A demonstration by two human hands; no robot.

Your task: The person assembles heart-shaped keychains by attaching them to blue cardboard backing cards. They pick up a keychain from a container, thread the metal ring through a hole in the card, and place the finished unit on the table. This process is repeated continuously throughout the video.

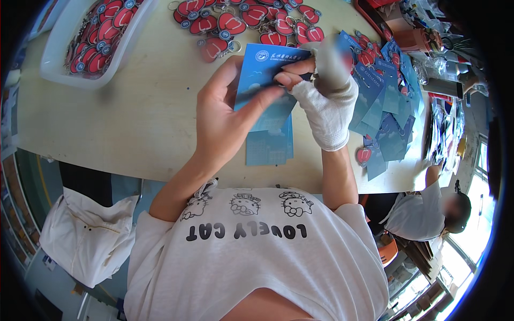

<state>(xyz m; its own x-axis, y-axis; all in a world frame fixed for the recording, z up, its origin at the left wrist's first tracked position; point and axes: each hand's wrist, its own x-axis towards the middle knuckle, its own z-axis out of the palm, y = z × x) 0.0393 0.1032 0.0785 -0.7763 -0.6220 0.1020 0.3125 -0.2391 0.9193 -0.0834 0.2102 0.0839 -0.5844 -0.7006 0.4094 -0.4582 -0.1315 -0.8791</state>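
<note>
You are working over a pale wooden table point(144, 112), which is carrying a white plastic tray point(59, 51) of red keychains at your far left, a loose pile of red keychains point(251, 18) ahead and a spread of blue cards point(388, 115) to your right. Your bare left hand point(222, 115) is gripping a blue card point(265, 80) just above a small stack of blue cards point(270, 144). Your white-gloved right hand point(326, 104) is pinching that card's upper right edge.
</note>
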